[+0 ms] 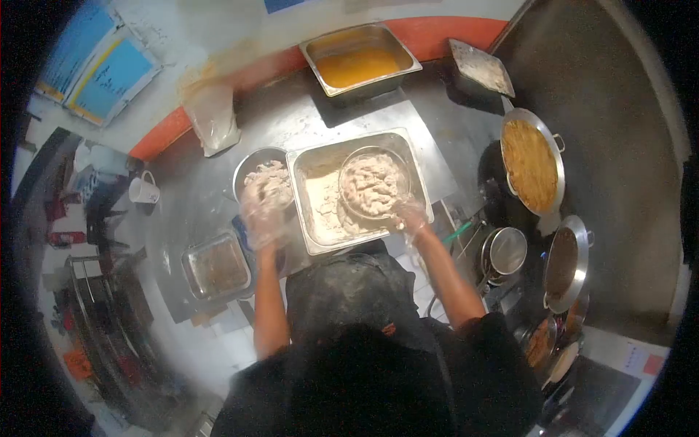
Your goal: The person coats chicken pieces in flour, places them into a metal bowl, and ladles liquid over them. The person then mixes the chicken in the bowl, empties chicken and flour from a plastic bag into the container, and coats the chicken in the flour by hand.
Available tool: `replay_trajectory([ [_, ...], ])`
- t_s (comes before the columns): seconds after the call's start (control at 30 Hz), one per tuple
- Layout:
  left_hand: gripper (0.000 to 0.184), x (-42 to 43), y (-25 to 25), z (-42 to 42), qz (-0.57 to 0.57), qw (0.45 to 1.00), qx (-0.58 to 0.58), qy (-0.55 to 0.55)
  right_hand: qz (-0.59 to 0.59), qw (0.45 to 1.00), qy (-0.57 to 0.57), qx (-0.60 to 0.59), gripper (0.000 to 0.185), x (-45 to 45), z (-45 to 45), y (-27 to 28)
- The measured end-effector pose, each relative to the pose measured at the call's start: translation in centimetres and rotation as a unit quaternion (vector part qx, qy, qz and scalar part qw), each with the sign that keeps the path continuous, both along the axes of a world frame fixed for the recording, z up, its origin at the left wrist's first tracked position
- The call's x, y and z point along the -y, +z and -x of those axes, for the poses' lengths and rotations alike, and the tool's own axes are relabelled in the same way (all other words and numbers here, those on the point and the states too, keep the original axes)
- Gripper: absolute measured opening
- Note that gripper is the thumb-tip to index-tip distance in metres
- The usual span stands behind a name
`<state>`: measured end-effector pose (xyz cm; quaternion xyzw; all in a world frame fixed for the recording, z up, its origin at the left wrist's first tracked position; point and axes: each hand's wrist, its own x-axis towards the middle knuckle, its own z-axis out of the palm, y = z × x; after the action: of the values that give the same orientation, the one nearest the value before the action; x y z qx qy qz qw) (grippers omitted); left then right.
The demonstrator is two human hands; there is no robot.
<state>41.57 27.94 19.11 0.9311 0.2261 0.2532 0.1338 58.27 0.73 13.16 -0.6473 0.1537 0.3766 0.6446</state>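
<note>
A deep rectangular steel pan (300,211) with pale flour in it stands in front of me. Inside, on its right side, sits a round strainer (408,175) full of flour-coated pieces (373,182). My right hand (411,215), in a clear plastic glove, grips the strainer's near right edge. To the left of the pan is a round steel bowl (242,173) with more pale coated pieces (269,180). My left hand (263,224), gloved too, is at this bowl's near side; motion smears its fingers, so their closure cannot be made out.
Behind the pan stands a steel tray (324,86) of orange-yellow liquid. A plastic bag (217,131) and a white mug (144,191) are at left, with a shallow container (191,273) nearer. On the right are large pans (562,171) (582,251) and a small strainer (508,251).
</note>
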Motion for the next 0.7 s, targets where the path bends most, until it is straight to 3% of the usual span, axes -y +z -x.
replay_trajectory([
  [0.03, 0.040, -1.1, -1.3, 1.6, -0.002, 1.000, 0.011, 0.017, -0.001, 1.000, -0.021, -0.013, 0.032, 0.1, 0.4, 0.8],
  [0.1, 0.045, -2.6, -2.6, 2.9, 0.121, 0.957, -0.013, 0.263, -0.018, 0.998, -0.057, -0.005, 0.032, 0.1, 0.7, 0.3],
  [0.2, 0.040, -4.2, -4.9, 3.6, 0.218, 0.913, -0.113, 0.325, -0.031, 0.999, -0.006, -0.004, 0.032, 0.7, 0.6, -0.3],
  [0.23, 0.036, -4.7, -4.7, 3.2, 0.248, 0.899, -0.138, 0.333, -0.005, 0.998, -0.058, -0.011, 0.025, 0.0, 1.0, 0.7],
  [0.3, 0.033, -8.5, -12.4, 4.4, 0.312, 0.884, -0.119, 0.328, -0.021, 0.999, -0.029, -0.002, 0.023, 0.2, 1.0, 0.7],
  [0.33, 0.030, -10.4, -15.3, 5.1, 0.155, 0.946, -0.181, 0.220, -0.040, 0.999, -0.005, 0.006, 0.021, 0.0, 0.8, 0.7],
  [0.37, 0.028, -12.3, -18.0, 5.7, -0.040, 0.967, -0.213, 0.130, -0.060, 0.998, 0.019, 0.014, 0.019, -0.2, 0.7, 0.6],
  [0.5, 0.025, -11.9, -14.4, 5.9, 0.073, 0.967, -0.135, 0.206, -0.086, 0.996, -0.023, 0.031, 0.024, -0.8, 0.9, 1.3],
  [0.57, 0.028, -13.9, -13.8, 8.2, -0.078, 0.975, -0.081, 0.191, -0.014, 0.994, -0.033, 0.108, 0.026, -1.8, 1.3, 4.8],
  [0.6, 0.028, -13.3, -10.9, 8.2, -0.079, 0.974, -0.081, 0.195, -0.016, 0.994, -0.028, 0.107, 0.026, -2.1, 1.4, 6.3],
  [0.67, 0.029, -10.7, -1.4, 7.1, 0.104, 0.973, -0.022, 0.207, 0.035, 0.969, -0.008, 0.246, 0.026, -3.0, 1.5, 8.8],
  [0.7, 0.030, -9.6, 2.4, 6.5, 0.164, 0.962, -0.001, 0.217, -0.033, 0.973, 0.020, 0.227, 0.020, -2.8, 1.3, 9.2],
])
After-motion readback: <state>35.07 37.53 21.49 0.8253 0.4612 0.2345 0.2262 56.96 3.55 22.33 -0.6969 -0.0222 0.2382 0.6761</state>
